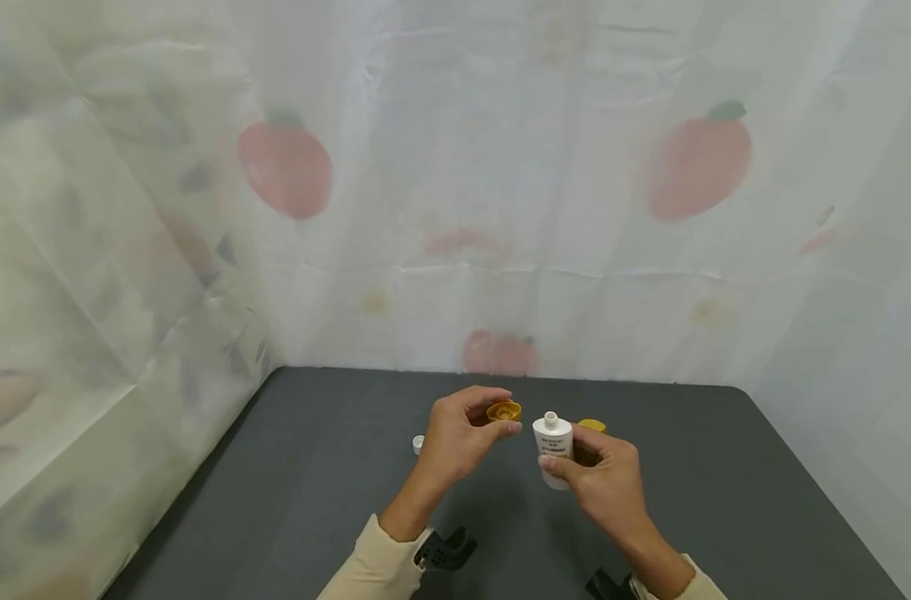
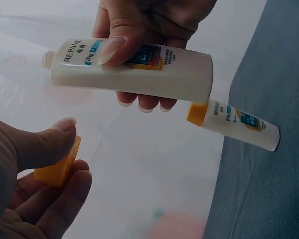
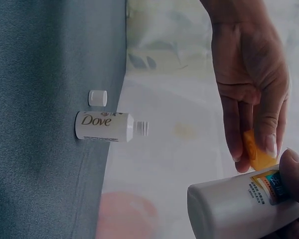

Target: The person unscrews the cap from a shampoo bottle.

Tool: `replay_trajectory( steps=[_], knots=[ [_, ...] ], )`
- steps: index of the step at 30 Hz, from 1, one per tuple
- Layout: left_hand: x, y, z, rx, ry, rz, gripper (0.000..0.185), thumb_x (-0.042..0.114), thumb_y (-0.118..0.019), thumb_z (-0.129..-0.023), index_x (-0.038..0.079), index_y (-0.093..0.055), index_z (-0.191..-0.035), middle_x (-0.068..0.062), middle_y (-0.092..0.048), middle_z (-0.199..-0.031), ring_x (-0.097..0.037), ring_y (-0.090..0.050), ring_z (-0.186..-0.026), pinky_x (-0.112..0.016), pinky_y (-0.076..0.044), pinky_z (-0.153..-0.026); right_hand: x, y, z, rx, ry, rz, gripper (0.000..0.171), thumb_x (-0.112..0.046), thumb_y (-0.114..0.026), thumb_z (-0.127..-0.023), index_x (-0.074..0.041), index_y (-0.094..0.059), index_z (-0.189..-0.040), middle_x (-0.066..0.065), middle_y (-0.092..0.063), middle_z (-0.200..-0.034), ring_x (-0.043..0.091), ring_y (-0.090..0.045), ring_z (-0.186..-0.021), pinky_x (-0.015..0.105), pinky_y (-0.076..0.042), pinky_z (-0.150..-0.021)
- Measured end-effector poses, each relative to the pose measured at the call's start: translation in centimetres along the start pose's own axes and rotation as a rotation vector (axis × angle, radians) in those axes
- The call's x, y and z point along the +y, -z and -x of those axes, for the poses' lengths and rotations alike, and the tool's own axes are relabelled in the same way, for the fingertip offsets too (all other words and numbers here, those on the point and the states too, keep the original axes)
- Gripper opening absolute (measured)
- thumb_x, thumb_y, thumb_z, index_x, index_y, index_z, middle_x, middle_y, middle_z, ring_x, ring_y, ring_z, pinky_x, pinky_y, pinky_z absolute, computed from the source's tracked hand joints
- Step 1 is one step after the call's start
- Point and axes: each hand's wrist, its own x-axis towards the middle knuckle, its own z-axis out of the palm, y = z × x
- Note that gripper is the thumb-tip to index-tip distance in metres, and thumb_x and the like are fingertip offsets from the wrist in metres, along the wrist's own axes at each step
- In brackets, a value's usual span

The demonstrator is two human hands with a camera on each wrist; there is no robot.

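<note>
Two hands: left grip (image 1: 458,437) pinches ridged orange cap (image 1: 503,411), right grip (image 1: 601,479) clasps smooth white bottle (image 1: 553,442).

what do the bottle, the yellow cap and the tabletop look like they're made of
Bottle: probably plastic, white, smooth with a soft sheen and printed labels.
Yellow cap: likely hard plastic, opaque and evenly coloured, matte in the wrist view.
Tabletop: dark grey and matte, no glare; perhaps a mat or a laminate, hard to tell which.
</note>
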Motion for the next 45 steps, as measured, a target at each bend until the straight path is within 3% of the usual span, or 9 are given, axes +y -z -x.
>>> replay_trajectory(
  steps=[8,24,30,37,45],
  knots=[
    [-0.3,0.2,-0.2,0.010,-0.062,-0.053,0.033,0.011,-0.087,-0.085,0.013,-0.078,-0.116,-0.008,-0.076,-0.111,-0.024,-0.077,-0.096,-0.021,-0.061,-0.082,0.0,-0.2,-0.4,0.000,-0.031,0.001,0.042,0.001,-0.091,-0.075,0.001,-0.079,-0.115,0.019,-0.079,-0.104,0.009,-0.076,-0.087,0.020,-0.060,-0.075],
    [-0.8,1.0,-0.9,0.049,-0.052,-0.186,0.030,0.016,-0.087,-0.084,0.012,-0.081,-0.114,-0.008,-0.080,-0.102,-0.023,-0.076,-0.091,-0.022,-0.061,-0.074,0.1,-0.7,-1.3,0.007,-0.039,-0.011,0.040,0.001,-0.090,-0.076,0.001,-0.079,-0.114,0.020,-0.079,-0.107,0.011,-0.077,-0.087,0.020,-0.059,-0.074],
    [-1.1,1.0,-0.9,0.054,-0.084,-0.237,0.030,0.014,-0.086,-0.085,0.010,-0.080,-0.114,-0.008,-0.081,-0.102,-0.022,-0.076,-0.089,-0.022,-0.060,-0.073,0.3,-1.3,-1.6,0.019,-0.054,-0.041,0.037,0.002,-0.089,-0.077,0.001,-0.079,-0.113,0.022,-0.079,-0.107,0.013,-0.077,-0.088,0.025,-0.062,-0.075],
    [-1.8,0.7,-1.0,0.067,-0.132,-0.282,0.030,0.012,-0.087,-0.083,0.010,-0.081,-0.112,-0.008,-0.081,-0.102,-0.020,-0.077,-0.088,-0.025,-0.062,-0.075,0.8,-2.3,-2.1,0.036,-0.052,-0.033,0.038,0.006,-0.087,-0.077,0.002,-0.078,-0.114,0.023,-0.079,-0.107,0.027,-0.079,-0.094,0.036,-0.065,-0.080],
    [-2.3,0.5,-0.8,0.065,-0.125,-0.330,0.030,0.011,-0.087,-0.084,0.008,-0.080,-0.113,-0.010,-0.081,-0.103,-0.023,-0.078,-0.089,-0.028,-0.063,-0.075,1.4,-3.2,-2.6,0.050,-0.047,-0.049,0.037,0.006,-0.087,-0.078,0.002,-0.078,-0.114,0.023,-0.079,-0.107,0.031,-0.078,-0.096,0.038,-0.066,-0.080]
  ],
)
